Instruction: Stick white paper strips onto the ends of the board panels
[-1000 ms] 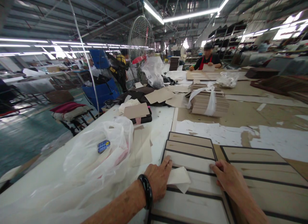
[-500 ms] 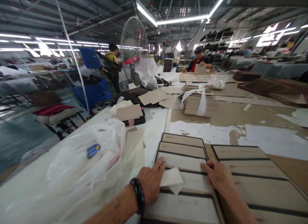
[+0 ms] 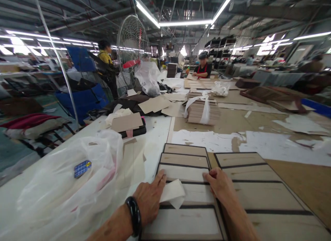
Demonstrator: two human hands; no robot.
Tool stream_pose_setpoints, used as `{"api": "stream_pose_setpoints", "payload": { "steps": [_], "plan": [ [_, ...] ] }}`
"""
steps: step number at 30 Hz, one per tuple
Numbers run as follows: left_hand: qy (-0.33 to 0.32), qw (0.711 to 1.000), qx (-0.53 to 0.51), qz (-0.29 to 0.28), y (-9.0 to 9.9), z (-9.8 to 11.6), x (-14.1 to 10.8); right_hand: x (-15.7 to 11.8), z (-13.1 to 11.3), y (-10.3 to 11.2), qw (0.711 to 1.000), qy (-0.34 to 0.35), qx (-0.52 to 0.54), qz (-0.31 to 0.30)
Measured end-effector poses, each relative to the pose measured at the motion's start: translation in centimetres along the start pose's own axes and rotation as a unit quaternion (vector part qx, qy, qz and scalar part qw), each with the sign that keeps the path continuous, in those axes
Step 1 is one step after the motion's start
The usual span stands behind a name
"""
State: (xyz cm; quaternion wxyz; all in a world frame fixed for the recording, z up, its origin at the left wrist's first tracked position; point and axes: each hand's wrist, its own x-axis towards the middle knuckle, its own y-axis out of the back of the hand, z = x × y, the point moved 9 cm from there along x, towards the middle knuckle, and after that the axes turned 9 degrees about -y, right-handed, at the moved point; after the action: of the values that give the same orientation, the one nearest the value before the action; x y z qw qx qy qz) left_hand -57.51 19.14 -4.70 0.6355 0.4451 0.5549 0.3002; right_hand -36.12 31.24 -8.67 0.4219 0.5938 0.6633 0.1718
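Observation:
A column of flat beige panels with black edging lies in front of me, overlapping in rows. My left hand rests at its left side, index finger stretched to the edge of a pale sheet on one row. A loose folded piece of off-white paper sticks out from under that hand, seemingly gripped by the thumb, which is hidden. My right hand has curled fingers, with thumb and index pinched at the right edge of the same pale sheet. A black bangle is on my left wrist.
A second column of edged panels lies on the right. At left spreads a clear plastic bag with a blue-checked packet. Ahead are a tied bundle of boards, loose boards and a large fan. A co-worker sits across the table.
The view has turned slightly right, so things appear further left. My hands stay at the sheet's two edges. The co-worker across has lowered a raised board to the table.

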Motion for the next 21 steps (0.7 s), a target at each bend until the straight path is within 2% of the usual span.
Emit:
{"api": "stream_pose_setpoints", "payload": {
  "steps": [9,17,21],
  "plan": [
    [-0.004,1.000,0.009,-0.002,-0.1,0.2,0.1,0.0,0.3,0.2,0.999,-0.010,0.039,0.013],
    [-0.019,1.000,0.003,-0.010,0.3,0.4,0.0,0.8,1.2,-0.5,1.000,-0.016,0.023,-0.011],
    [-0.033,0.999,-0.009,0.010,0.6,0.6,-0.3,0.9,1.5,-0.9,0.999,-0.011,0.022,-0.024]
  ]
}}
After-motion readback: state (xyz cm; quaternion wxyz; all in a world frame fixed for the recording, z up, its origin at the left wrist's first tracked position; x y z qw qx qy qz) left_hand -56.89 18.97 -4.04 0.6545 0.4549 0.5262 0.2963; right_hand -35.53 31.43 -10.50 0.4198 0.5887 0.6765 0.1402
